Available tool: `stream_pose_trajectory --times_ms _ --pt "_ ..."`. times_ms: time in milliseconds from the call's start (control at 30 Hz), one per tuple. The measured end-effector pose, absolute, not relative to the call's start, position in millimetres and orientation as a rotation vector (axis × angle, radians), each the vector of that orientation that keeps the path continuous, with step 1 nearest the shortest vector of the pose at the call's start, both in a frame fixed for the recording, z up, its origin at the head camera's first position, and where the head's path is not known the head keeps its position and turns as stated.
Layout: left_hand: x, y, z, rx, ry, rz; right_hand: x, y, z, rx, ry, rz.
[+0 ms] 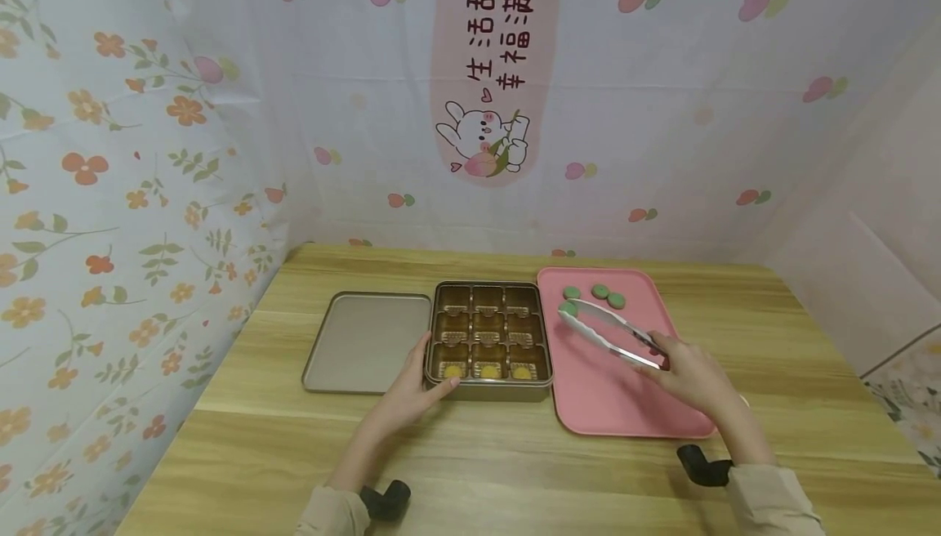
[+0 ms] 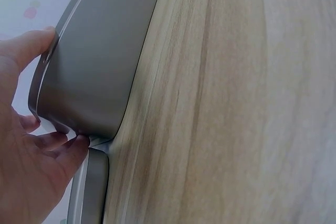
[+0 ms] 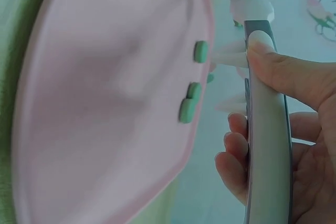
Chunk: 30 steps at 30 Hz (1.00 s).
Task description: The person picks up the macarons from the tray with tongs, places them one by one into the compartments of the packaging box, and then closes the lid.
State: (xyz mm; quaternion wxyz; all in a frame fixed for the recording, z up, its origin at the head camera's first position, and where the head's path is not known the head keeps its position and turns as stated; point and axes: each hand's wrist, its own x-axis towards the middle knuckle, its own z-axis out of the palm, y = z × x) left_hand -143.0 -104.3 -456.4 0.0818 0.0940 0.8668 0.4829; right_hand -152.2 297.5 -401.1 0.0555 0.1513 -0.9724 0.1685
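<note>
Head view, and here we are at the wooden surface [image 1: 515,471], both hands at work! Just below centre sits the tin box [image 1: 488,392], its gold insert split into nine compartments, and look, a yellow piece [image 1: 488,371] in each of the three along the lower row! The left hand [image 1: 408,393] has that box by its lower left corner; over in the left wrist view it's thumb on the rim, fingers against the side. To the left of the box, right up beside it, lies a shallow metal tray [image 1: 366,344].

Now to the right of the frame: the right hand [image 1: 694,372] grips the metal tongs [image 1: 601,342], arms parted, reaching in over the pink tray [image 1: 603,405]. One green disc [image 1: 567,307] is right there between the tips, near the tray's left edge; whether they pinch it, I cannot tell! Three more green discs [image 1: 616,301] lie toward the tray's top, two of them side by side. The right wrist view has the thumb along the tongs' handle, fingers curled on the other side, three green pieces lined up near the pink rim!
</note>
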Motion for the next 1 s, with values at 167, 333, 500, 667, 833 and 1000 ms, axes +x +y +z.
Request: stream_pose_trajectory --times_ms 167,333,500,667,833,1000 --pt "-142 -104 -456 0.291 2.600 1.437 -147 287 -389 0.479 -2.947 0.516" --pt "-142 -104 -455 0.290 2.598 1.441 -146 275 -381 0.537 -2.923 0.476" --pt "-142 -105 -455 0.287 2.597 1.439 -147 265 -382 0.582 -2.909 0.443" --pt "-143 -104 -456 0.287 2.597 1.438 -147 257 -384 0.631 -2.890 0.433" --pt "-143 -104 -457 0.290 2.594 1.441 -146 252 -382 0.664 -2.895 0.468" --pt "-144 -104 -457 0.287 2.592 1.443 -147 251 -382 0.669 -2.902 0.452"
